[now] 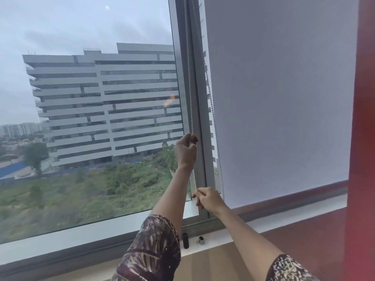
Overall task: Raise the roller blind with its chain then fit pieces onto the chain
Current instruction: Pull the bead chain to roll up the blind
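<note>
A white bead chain (189, 78) hangs down the grey window mullion. My left hand (185, 153) is closed around it at mid height. My right hand (208, 199) pinches the same strand lower down, near the sill. A second, darker bead chain (213, 118) runs along the left edge of the pale roller blind (284, 98), which is lowered over the right pane almost to its bottom frame. Two small pieces lie on the sill below my arms: a black oblong one (185, 240) and a small silver-and-black one (201, 239).
The left pane (91, 98) is uncovered and shows a tall building and greenery outside. A white sill (81, 234) runs under the window. A red wall or column (363, 118) borders the blind on the right. A wooden surface (219, 262) lies below the sill.
</note>
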